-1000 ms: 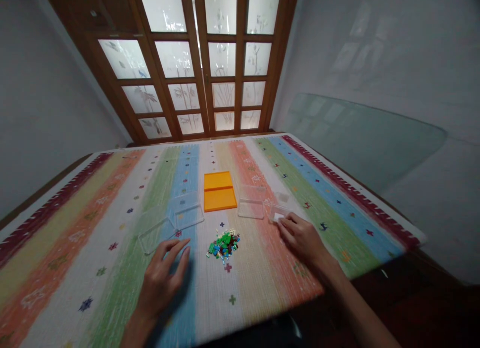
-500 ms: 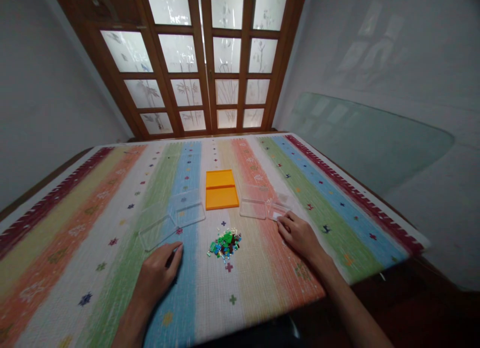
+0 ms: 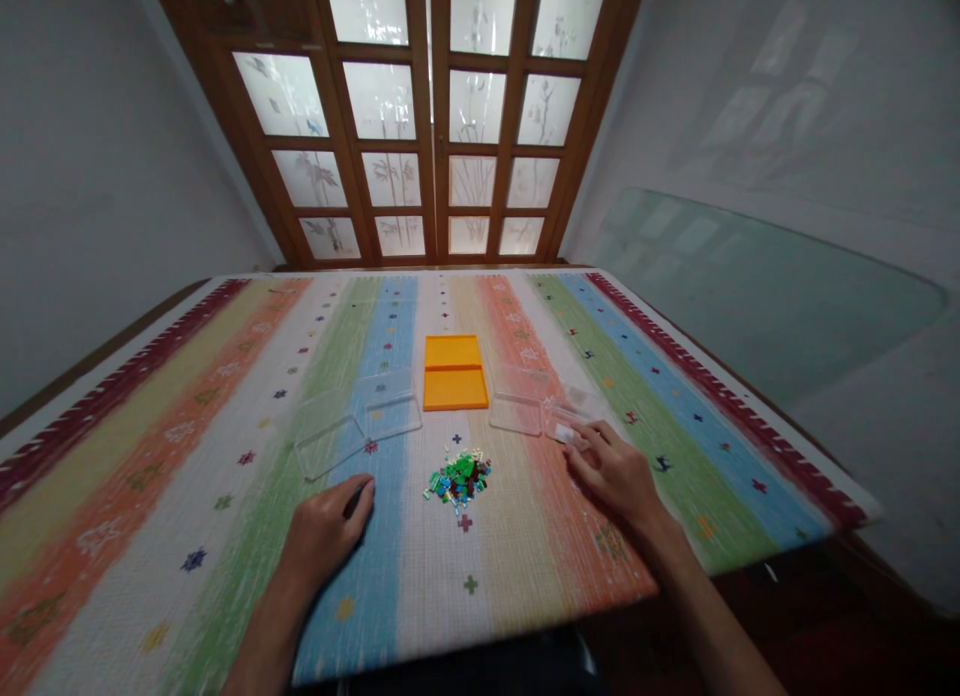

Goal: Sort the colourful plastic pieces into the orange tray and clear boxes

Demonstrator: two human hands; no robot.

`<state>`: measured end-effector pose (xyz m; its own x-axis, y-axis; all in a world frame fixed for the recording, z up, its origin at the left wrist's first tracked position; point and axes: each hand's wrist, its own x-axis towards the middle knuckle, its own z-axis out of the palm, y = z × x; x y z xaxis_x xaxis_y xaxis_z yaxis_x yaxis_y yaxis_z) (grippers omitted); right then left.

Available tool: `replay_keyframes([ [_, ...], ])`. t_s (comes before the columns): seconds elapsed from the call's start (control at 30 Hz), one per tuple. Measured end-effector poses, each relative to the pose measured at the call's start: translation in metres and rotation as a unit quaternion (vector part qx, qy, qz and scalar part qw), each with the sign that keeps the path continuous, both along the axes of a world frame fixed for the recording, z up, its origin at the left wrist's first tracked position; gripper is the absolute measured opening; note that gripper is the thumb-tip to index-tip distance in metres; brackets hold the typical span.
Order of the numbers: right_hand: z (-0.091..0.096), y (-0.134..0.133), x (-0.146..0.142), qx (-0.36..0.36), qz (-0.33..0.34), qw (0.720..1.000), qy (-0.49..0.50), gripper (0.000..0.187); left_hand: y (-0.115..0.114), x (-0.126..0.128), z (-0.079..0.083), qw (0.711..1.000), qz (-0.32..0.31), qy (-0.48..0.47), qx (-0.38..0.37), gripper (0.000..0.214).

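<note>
**Right hand on the little clear box, brick pile parked in the middle**

My right hand (image 3: 619, 471) is stretched out with its fingertips on the small clear box (image 3: 564, 432). The box sits at the right end of the row, just right of another clear tray (image 3: 516, 414). I honestly can't tell if I've got it pinched or am only touching it. My left hand (image 3: 330, 528) is curled into a loose fist on the striped cloth (image 3: 187, 456), with nothing in it that I can see, just near-left of the pile of tiny bricks (image 3: 459, 476). The orange tray (image 3: 454, 373) sits beyond the pile, with two more clear trays (image 3: 391, 414) to its left. To me this looks like the getting-hold-of-the-box stage. The next move calls for a proper pinch on its thin edge, since I'd guess clear plastic slides easily on woven cloth.
</note>
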<state>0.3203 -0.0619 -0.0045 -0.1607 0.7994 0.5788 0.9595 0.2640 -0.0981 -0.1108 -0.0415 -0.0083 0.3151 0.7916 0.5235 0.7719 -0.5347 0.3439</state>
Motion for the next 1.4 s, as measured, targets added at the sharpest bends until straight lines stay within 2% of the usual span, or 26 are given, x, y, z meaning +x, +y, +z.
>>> replay_keyframes([
  [0.17, 0.012, 0.001, -0.002, 0.016, 0.071, 0.997, 0.031, 0.024, 0.002, 0.011, 0.020, 0.994, -0.045, -0.035, -0.095, 0.033],
  [0.3, 0.021, 0.015, -0.015, 0.027, 0.140, 0.986, 0.087, 0.020, 0.020, 0.019, 0.033, 0.990, -0.096, 0.002, -0.108, 0.033],
  [0.4, 0.027, 0.029, -0.030, -0.002, 0.181, 0.975, 0.133, 0.018, 0.037, 0.028, 0.038, 0.986, -0.124, 0.026, -0.107, 0.034],
  [0.5, 0.025, 0.041, -0.048, -0.067, 0.210, 0.959, 0.177, 0.019, 0.049, 0.040, 0.037, 0.982, -0.147, 0.034, -0.112, 0.039],
  [0.6, 0.013, 0.045, -0.062, -0.147, 0.221, 0.945, 0.190, 0.037, 0.052, 0.049, 0.027, 0.978, -0.161, 0.042, -0.126, 0.047],
  [0.67, 0.003, 0.044, -0.067, -0.168, 0.217, 0.946, 0.172, 0.046, 0.050, 0.051, 0.019, 0.980, -0.152, 0.035, -0.126, 0.045],
  [0.83, -0.011, 0.039, -0.064, -0.087, 0.224, 0.970, 0.047, 0.045, 0.044, 0.042, 0.009, 0.983, -0.144, 0.003, -0.111, 0.029],
  [1.0, -0.007, 0.038, -0.059, -0.030, 0.217, 0.975, 0.029, 0.047, 0.043, 0.037, 0.010, 0.981, -0.184, -0.013, -0.065, 0.020],
  [1.1, -0.007, 0.038, -0.059, -0.021, 0.215, 0.976, 0.018, 0.047, 0.040, 0.040, 0.014, 0.976, -0.214, -0.016, -0.037, 0.018],
  [1.23, -0.007, 0.037, -0.059, -0.028, 0.210, 0.977, 0.015, 0.046, 0.032, 0.042, 0.020, 0.968, -0.245, 0.011, -0.052, 0.019],
  [1.4, -0.009, 0.038, -0.058, -0.037, 0.203, 0.978, 0.022, 0.047, 0.028, 0.044, 0.020, 0.967, -0.229, 0.077, -0.079, 0.017],
])
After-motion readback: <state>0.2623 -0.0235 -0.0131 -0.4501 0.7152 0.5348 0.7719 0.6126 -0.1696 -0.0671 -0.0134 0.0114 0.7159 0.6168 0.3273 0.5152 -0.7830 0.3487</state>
